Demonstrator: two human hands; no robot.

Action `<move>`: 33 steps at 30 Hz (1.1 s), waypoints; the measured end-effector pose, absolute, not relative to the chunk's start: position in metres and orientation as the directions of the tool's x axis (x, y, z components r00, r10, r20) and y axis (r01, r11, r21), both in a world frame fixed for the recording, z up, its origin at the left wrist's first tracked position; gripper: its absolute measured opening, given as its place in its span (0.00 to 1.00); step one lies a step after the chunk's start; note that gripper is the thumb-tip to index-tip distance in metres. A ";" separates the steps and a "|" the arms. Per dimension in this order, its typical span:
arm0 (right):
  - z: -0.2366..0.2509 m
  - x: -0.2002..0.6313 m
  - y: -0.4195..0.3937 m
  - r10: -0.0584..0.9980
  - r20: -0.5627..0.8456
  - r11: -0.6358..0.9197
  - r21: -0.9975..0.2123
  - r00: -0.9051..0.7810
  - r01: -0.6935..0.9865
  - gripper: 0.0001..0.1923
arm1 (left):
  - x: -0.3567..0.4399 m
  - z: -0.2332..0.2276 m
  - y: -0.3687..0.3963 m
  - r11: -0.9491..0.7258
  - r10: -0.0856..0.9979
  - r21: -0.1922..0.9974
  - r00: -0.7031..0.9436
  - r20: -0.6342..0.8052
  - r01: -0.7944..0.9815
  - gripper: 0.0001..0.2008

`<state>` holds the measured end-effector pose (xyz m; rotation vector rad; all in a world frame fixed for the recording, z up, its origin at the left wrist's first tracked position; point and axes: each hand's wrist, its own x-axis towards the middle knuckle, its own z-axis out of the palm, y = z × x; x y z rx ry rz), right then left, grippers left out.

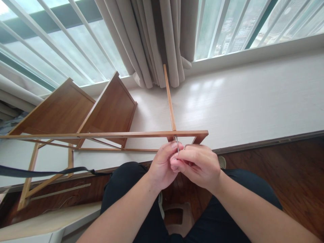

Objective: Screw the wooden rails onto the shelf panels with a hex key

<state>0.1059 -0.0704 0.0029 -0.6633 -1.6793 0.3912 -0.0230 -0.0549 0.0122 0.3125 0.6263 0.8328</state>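
Note:
A thin metal rod that looks like a hex key (177, 141) runs up from my fingers to the near rail of a wooden shelf frame (141, 134). My left hand (162, 165) is closed, its thumb and fingers pinching the rod. From the other side my right hand (199, 165) is closed about the rod's lower part; its fingertips touch those of the left. At the rod's upper end a slim wooden crossbar (169, 98) meets the rail and reaches away toward the curtain. Whatever sits in the joint is too small to make out.
Two brown shelf panels (111, 108) stand tilted in the frame at left. The frame lies on a white window ledge (240, 98) below a grey curtain (141, 40) and barred windows. A black strap (55, 171) crosses at left. Below are my knees and a small stool (187, 216).

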 end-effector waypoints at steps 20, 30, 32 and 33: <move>-0.002 0.103 -0.071 0.699 0.712 0.699 -0.657 -0.073 0.283 0.16 | -0.024 0.006 -0.057 0.574 0.817 0.590 0.450 -0.361 -0.568 0.12; 0.000 0.100 -0.070 0.672 0.738 0.725 -0.639 -0.062 0.256 0.16 | -0.026 0.009 -0.058 0.555 0.826 0.627 0.449 -0.341 -0.547 0.13; 0.000 0.100 -0.070 0.672 0.739 0.726 -0.640 -0.058 0.253 0.16 | -0.026 0.009 -0.058 0.557 0.826 0.623 0.447 -0.344 -0.549 0.13; 0.000 0.100 -0.070 0.674 0.736 0.724 -0.643 -0.058 0.250 0.16 | -0.026 0.010 -0.058 0.557 0.826 0.622 0.446 -0.345 -0.550 0.13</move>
